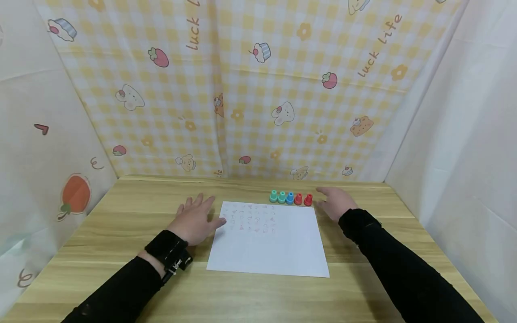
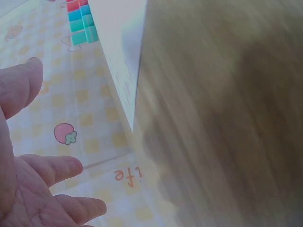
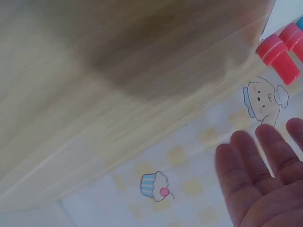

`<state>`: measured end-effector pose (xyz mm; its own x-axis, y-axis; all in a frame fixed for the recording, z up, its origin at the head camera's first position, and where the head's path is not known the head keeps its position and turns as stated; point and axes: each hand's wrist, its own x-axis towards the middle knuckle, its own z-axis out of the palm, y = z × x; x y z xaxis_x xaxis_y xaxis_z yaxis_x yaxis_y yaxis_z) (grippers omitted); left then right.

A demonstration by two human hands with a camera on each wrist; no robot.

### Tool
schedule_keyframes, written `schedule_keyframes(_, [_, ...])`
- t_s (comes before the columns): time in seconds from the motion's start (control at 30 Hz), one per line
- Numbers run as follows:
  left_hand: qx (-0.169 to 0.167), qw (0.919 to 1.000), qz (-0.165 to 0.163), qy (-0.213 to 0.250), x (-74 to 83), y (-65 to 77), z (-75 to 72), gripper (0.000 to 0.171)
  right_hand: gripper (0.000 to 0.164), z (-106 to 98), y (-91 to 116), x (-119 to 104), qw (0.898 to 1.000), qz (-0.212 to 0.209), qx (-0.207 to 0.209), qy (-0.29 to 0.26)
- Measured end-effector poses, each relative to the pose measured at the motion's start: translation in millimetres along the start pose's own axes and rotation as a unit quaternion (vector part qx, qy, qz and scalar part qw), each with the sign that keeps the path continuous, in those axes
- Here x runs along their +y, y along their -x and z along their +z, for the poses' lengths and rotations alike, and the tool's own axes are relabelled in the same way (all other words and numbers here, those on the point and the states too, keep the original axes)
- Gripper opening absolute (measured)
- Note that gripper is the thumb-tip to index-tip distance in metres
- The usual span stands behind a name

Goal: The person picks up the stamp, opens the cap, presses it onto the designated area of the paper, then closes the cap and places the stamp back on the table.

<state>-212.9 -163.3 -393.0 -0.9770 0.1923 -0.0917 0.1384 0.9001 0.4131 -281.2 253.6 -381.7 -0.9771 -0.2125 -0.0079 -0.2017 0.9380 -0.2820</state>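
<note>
My left hand [image 1: 194, 224] is spread over the table beside the upper left part of a white sheet of paper [image 1: 270, 253], its thumb overlapping the paper's edge. It holds nothing. Small faint marks in rows cover the upper left of the sheet. Along its far edge stands a row of small toy stamps: two green stamps [image 1: 273, 196], a blue stamp [image 1: 290, 198] and two red stamps [image 1: 308, 200]. Just right of the end red stamp hovers my right hand [image 1: 336, 203], likewise holding nothing; the right wrist view shows its fingers [image 3: 274, 151] extended, apart from the red stamp [image 3: 279, 56].
The wooden table [image 1: 266, 296] ends at a yellow checked curtain [image 1: 242, 148] close behind the stamps. White cloth hangs on the left side [image 1: 48, 170] and on the right side [image 1: 456, 179].
</note>
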Motion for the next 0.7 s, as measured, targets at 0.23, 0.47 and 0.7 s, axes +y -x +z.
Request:
schedule_keyframes(0.23, [0.001,0.9999,0.005,0.010,10.1,-0.8,3.7,0.087,0.049,7.9,-19.9,-6.9,1.000,0.014,-0.023,0.007])
schedule_keyframes(0.47, [0.002,1.0000,0.003,0.009,15.7,-4.4,8.2,0.085,0.044,15.4,-27.2,-6.6,1.000,0.010,-0.014,0.002])
schedule_keyframes(0.7, [0.006,0.9999,0.001,0.014,19.7,-4.9,10.5,0.086,0.037,18.6,-30.5,-9.3,1.000,0.007,-0.003,0.012])
